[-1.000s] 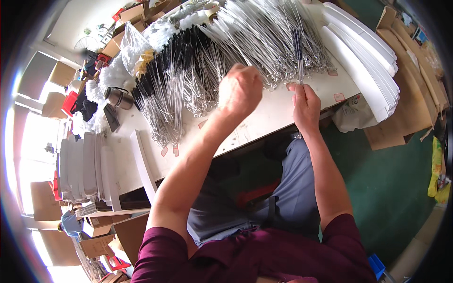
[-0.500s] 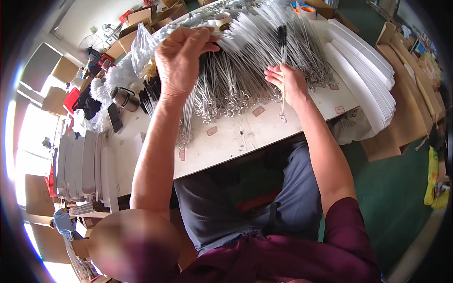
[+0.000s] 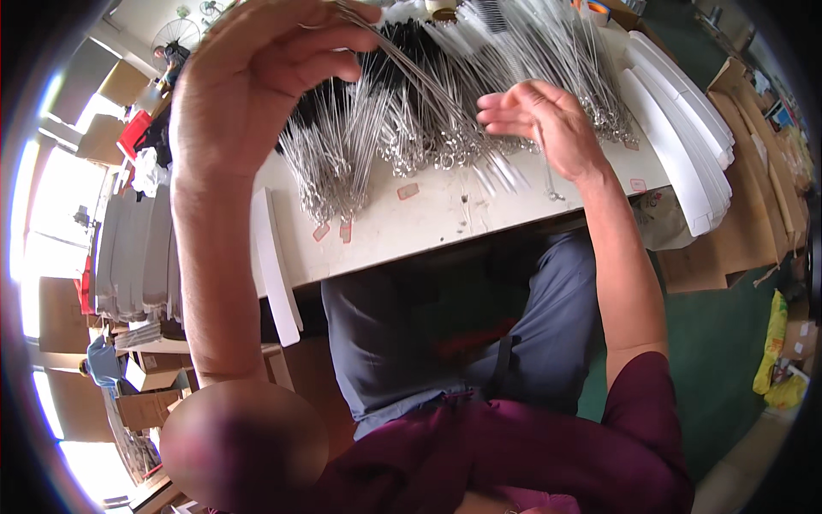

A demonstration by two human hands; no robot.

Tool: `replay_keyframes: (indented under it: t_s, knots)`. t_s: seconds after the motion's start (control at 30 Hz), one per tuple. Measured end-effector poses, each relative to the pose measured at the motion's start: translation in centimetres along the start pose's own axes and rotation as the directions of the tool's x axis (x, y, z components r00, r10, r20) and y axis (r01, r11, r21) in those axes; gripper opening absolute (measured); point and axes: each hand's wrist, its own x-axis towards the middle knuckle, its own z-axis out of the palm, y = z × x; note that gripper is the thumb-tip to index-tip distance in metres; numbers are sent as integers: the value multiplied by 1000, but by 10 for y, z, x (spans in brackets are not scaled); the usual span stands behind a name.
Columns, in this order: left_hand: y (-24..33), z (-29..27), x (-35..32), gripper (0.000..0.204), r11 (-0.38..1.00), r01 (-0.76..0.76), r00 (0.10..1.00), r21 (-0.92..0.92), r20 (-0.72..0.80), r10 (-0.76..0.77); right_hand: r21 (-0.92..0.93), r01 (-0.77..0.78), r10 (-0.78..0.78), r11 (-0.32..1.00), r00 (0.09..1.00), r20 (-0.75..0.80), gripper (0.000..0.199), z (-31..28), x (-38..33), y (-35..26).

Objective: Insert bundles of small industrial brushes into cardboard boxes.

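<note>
My left hand (image 3: 270,81) is raised at the upper left, close to the camera, its fingers curled around a few thin wire-handled brushes. Their wires slant down to the right across the table, and pale, blurred ends (image 3: 503,175) show near the front edge. My right hand (image 3: 555,128) is over the right part of the pile, thumb pressing a thin wire brush (image 3: 550,180) against the fingers. Its looped end hangs below the palm. Between and beyond both hands lies a thick spread of wire brushes (image 3: 419,128), ring ends toward me, with black and white bristles.
The white table (image 3: 411,227) has small red-marked labels along its front. White curved card strips (image 3: 676,128) are stacked at the right, beside brown cardboard (image 3: 741,188). Grey-white strips (image 3: 137,248) stand at the left. A tape roll (image 3: 441,10) sits at the back.
My left hand has come nearer the camera and left, now with wires trailing from it to the right. My right hand has shifted slightly right, still with a brush. The view has tilted.
</note>
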Motion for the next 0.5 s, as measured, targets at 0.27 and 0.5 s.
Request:
replay_keyframes:
  t_s: [0.27,0.5]
  knots:
    - [-75,2,-52,18,946,254,953,-200,-117,-281,307,-519,387,798,831,399,36,65,-73,18]
    - [-119,-8,-93,15,914,384,885,-134,-228,-406,247,-602,498,759,782,374,36,77,-118,35]
